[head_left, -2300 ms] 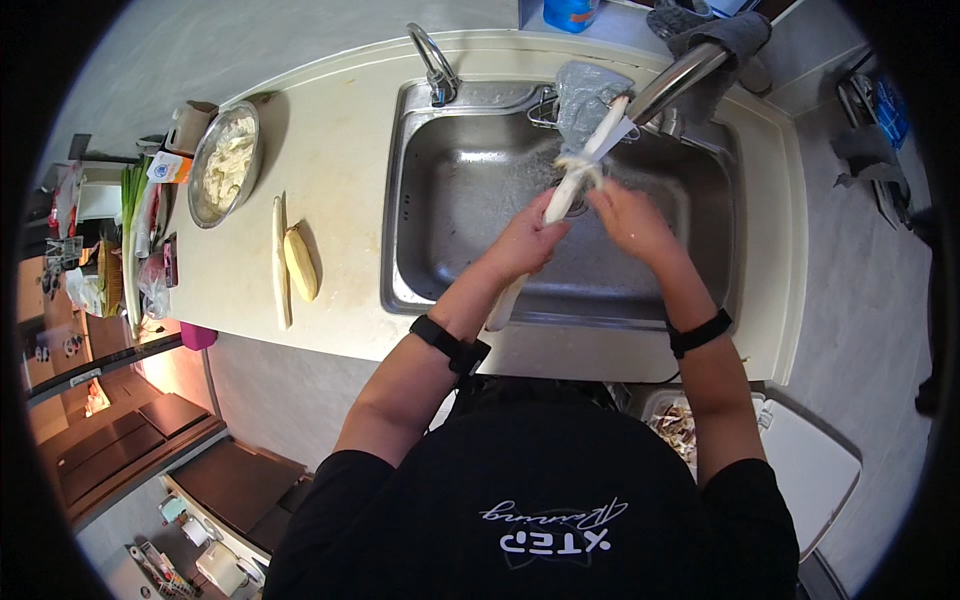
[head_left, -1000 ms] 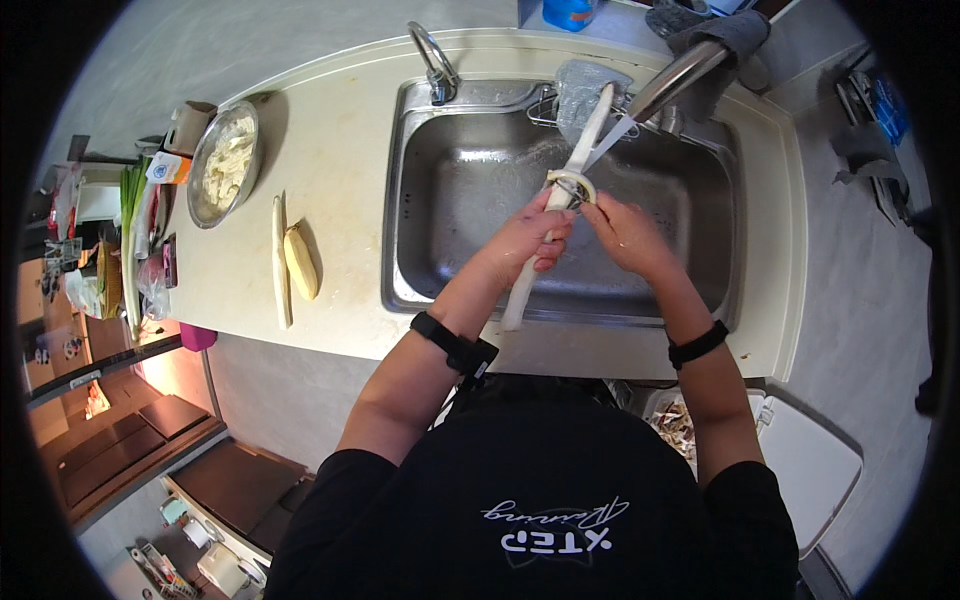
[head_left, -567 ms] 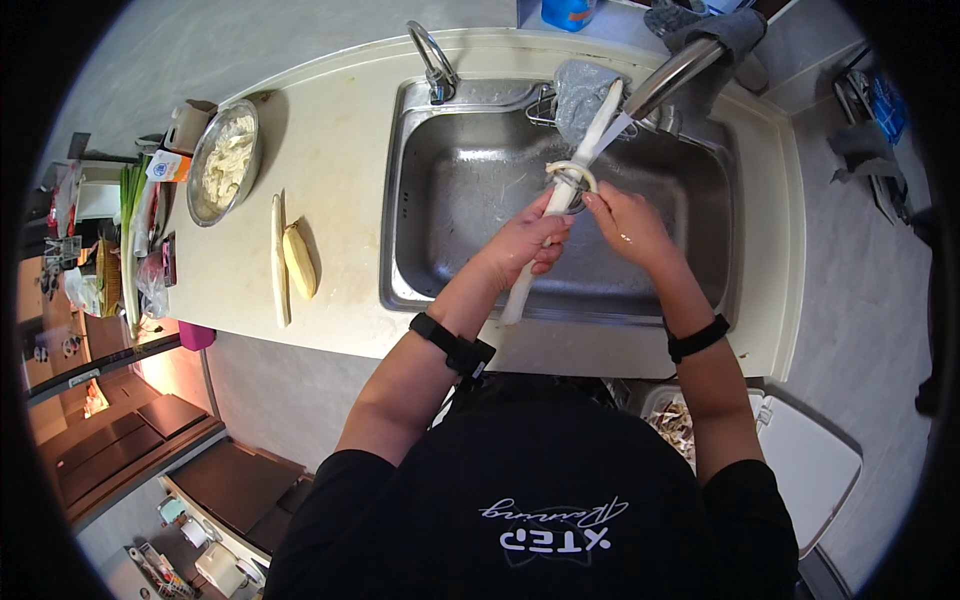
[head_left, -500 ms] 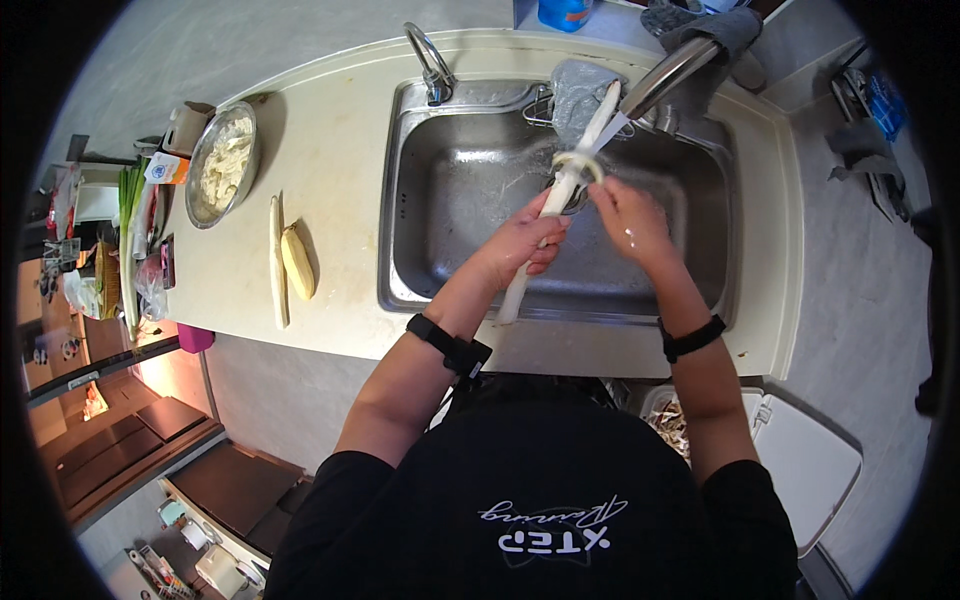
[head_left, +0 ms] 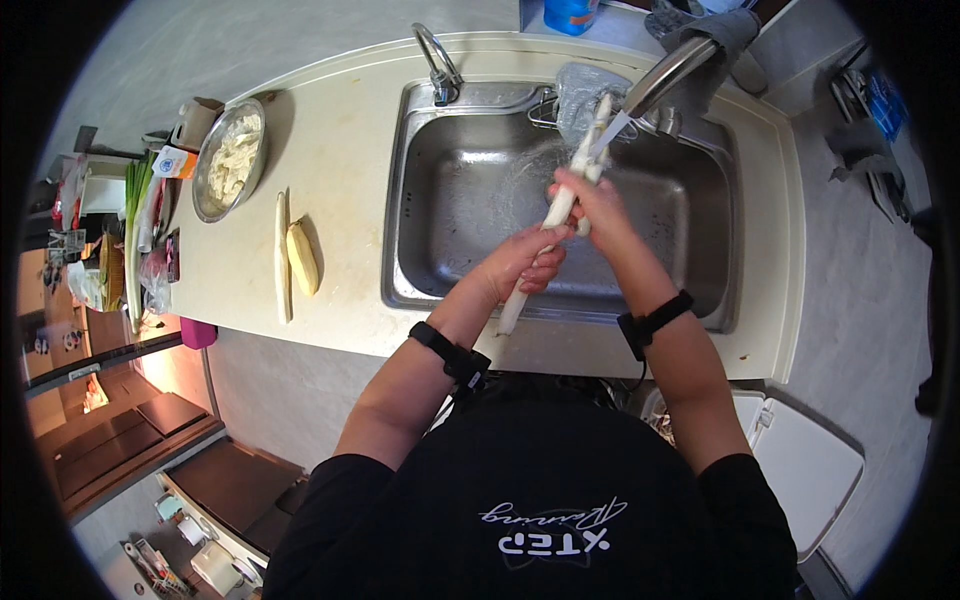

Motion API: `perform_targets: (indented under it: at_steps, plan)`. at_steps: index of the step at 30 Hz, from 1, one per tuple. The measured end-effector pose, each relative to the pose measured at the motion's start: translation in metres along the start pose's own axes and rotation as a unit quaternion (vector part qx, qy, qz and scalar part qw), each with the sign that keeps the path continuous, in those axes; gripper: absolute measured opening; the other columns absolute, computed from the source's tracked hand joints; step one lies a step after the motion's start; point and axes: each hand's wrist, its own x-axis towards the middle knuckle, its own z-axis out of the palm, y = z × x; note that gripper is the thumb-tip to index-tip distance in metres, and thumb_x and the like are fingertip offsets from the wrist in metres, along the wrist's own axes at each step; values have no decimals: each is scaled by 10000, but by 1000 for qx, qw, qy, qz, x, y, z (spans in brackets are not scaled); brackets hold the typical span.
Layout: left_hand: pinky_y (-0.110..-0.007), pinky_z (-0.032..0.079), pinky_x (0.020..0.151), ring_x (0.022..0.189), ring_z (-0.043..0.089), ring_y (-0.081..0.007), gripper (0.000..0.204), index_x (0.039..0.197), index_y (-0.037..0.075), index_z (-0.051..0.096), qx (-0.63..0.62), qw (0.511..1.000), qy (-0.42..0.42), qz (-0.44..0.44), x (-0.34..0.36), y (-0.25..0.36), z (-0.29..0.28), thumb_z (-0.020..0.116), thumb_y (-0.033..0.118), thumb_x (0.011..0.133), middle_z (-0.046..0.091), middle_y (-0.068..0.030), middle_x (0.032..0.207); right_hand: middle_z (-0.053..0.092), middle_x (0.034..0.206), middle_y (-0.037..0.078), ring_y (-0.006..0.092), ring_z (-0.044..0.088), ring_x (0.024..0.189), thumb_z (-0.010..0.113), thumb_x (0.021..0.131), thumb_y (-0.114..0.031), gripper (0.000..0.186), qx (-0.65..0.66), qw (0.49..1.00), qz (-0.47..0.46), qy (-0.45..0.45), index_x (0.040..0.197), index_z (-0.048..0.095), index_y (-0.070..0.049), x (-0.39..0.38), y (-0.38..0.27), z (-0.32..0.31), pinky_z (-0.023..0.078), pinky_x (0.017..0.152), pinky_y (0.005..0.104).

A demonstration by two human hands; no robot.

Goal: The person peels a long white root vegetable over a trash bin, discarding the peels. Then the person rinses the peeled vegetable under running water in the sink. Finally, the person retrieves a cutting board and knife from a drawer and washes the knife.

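My left hand [head_left: 526,262] grips the lower part of a long white stalk [head_left: 515,300], slanting over the steel sink [head_left: 440,220]. Higher up, my right hand [head_left: 590,205] is closed round the same stalk, with pale pieces dangling at its fingers; what else it holds is hidden. A stream of water [head_left: 615,132] runs from the large spout [head_left: 670,72] onto the stalk's upper part. Behind that lies a crumpled grey plastic piece [head_left: 585,90] on a wire rack. Another white stalk [head_left: 283,275] and a thicker pale-yellow piece [head_left: 300,258] lie on the left counter.
A steel bowl of pale pieces [head_left: 230,175] sits at the counter's left, near green onions [head_left: 135,220] and packages [head_left: 175,164]. A thin curved tap [head_left: 440,70] stands behind the sink, a blue container [head_left: 568,15] farther back. A white lidded bin [head_left: 810,470] stands below right.
My right hand has moved left and inward onto the stalk, its forearm swinging left. The pale loop seen earlier above that hand no longer shows. My left hand is slightly lower.
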Motion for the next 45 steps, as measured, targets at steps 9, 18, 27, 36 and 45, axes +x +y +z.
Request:
perform_targets:
  at_steps: [9, 18, 27, 36, 45]
  plan:
    - [-216, 290, 332, 392, 361, -53, 317, 1146, 94, 481, 159, 981, 85, 75, -9, 6, 1, 542, 336, 950, 428, 34, 613, 656, 760, 102, 122, 537, 487, 718, 822, -361, 371, 9, 995, -82, 57, 930, 600, -26, 22, -25, 15, 416, 423, 258]
    - [-234, 337, 392, 448, 379, -69, 303, 1172, 116, 483, 153, 984, 49, 72, 9, 24, 11, 554, 302, 944, 422, 34, 676, 640, 745, 85, 131, 564, 528, 724, 829, -360, 353, 64, 984, -77, 150, 941, 603, -48, 34, -49, 3, 442, 452, 268]
    - [-246, 364, 421, 486, 383, -58, 315, 1244, 160, 436, 140, 983, 59, 104, 13, -16, 15, 516, 220, 945, 402, 49, 694, 648, 795, 43, 93, 587, 629, 750, 808, -270, 291, -113, 988, -104, -11, 970, 628, -61, 12, -24, -15, 456, 532, 233]
    - [-240, 350, 400, 460, 342, -49, 310, 1255, 143, 439, 131, 985, 65, 90, 2, -23, 13, 498, 253, 971, 361, 57, 656, 642, 808, 57, 119, 580, 599, 674, 870, -367, 358, -3, 991, -57, 120, 1004, 623, -38, 48, -37, -24, 446, 501, 257]
    - [-246, 365, 408, 471, 391, -60, 343, 1287, 135, 414, 308, 921, 185, 148, -1, -15, -1, 508, 246, 976, 400, 34, 656, 644, 833, 161, 334, 627, 737, 453, 964, -368, 321, -528, 820, -209, 65, 1030, 562, -74, -6, -28, -25, 483, 655, 438]
